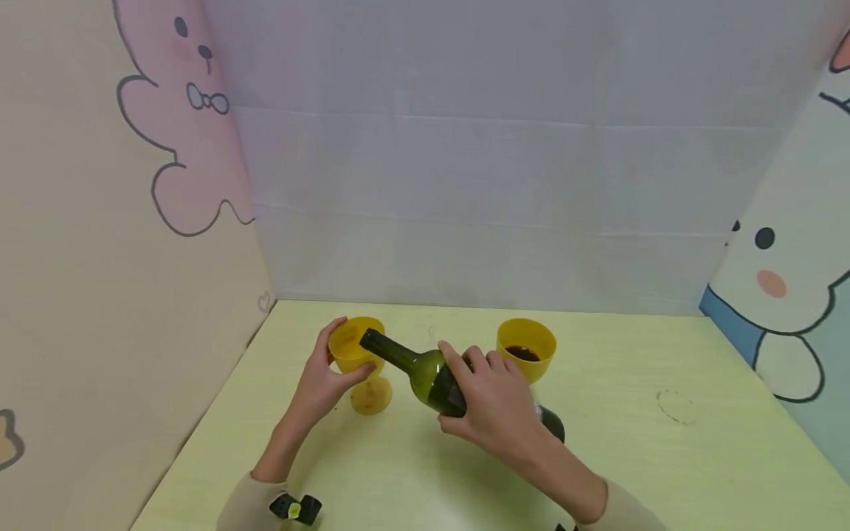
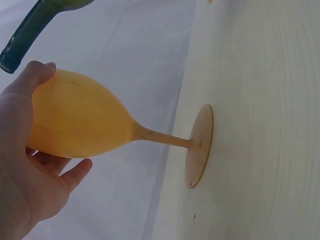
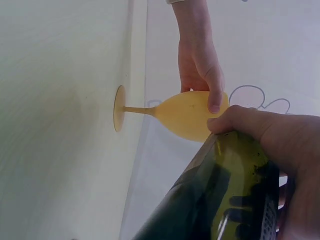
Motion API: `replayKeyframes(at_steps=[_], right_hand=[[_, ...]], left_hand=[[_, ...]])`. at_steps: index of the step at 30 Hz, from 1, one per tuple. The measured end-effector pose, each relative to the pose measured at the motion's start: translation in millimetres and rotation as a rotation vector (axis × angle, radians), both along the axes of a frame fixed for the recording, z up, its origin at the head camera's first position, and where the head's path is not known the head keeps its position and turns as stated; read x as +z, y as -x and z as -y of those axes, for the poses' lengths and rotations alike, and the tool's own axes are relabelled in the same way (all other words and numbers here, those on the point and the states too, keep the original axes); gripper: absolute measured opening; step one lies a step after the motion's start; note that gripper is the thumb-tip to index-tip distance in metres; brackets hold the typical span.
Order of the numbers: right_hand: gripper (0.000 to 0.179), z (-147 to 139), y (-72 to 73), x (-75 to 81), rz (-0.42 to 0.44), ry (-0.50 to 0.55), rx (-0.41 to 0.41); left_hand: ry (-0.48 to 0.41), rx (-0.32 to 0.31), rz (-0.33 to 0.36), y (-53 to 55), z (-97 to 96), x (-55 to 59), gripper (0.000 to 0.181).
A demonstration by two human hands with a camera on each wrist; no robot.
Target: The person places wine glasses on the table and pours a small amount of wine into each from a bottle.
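My left hand (image 1: 317,391) grips a yellow wine goblet (image 2: 82,115) round its bowl, thumb on the near side. The goblet's round foot (image 2: 199,150) is close over the tabletop. In my right hand (image 1: 494,398) is a green glass wine bottle (image 1: 432,377), gripped round its body and tilted neck-down to the left. The bottle's mouth overlaps the right rim of the goblet in the head view, and in the left wrist view the neck (image 2: 27,40) hangs above that rim. No liquid shows leaving the mouth.
A second yellow goblet (image 1: 539,341) stands behind my right hand with dark liquid inside, its lower part hidden. A faint ring mark (image 1: 674,407) lies on the pale wooden table (image 1: 617,442). Cloth walls with cartoon animals enclose the back and sides.
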State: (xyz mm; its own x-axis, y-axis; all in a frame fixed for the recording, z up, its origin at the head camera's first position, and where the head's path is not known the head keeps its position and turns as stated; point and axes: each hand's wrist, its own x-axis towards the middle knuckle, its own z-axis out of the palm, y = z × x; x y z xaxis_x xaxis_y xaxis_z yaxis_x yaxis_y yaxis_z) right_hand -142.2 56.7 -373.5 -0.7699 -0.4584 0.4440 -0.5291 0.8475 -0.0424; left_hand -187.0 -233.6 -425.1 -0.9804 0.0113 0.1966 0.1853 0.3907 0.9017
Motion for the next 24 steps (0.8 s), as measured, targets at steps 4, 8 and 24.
replayKeyframes(at_steps=[4, 8, 24], right_hand=[[0.097, 3.0, -1.3, 4.7, 0.026, -0.058, -0.008], [0.096, 4.0, -1.4, 9.7, 0.006, -0.089, -0.013], [0.104, 2.3, 2.4, 31.4, 0.002, -0.237, -0.007]], left_hand=[[-0.005, 0.002, 0.006, 0.0, -0.8, 0.7, 0.092], [0.008, 0.004, -0.004, 1.7, 0.8, -0.4, 0.093], [0.002, -0.008, 0.001, 3.2, 1.1, -0.8, 0.093]])
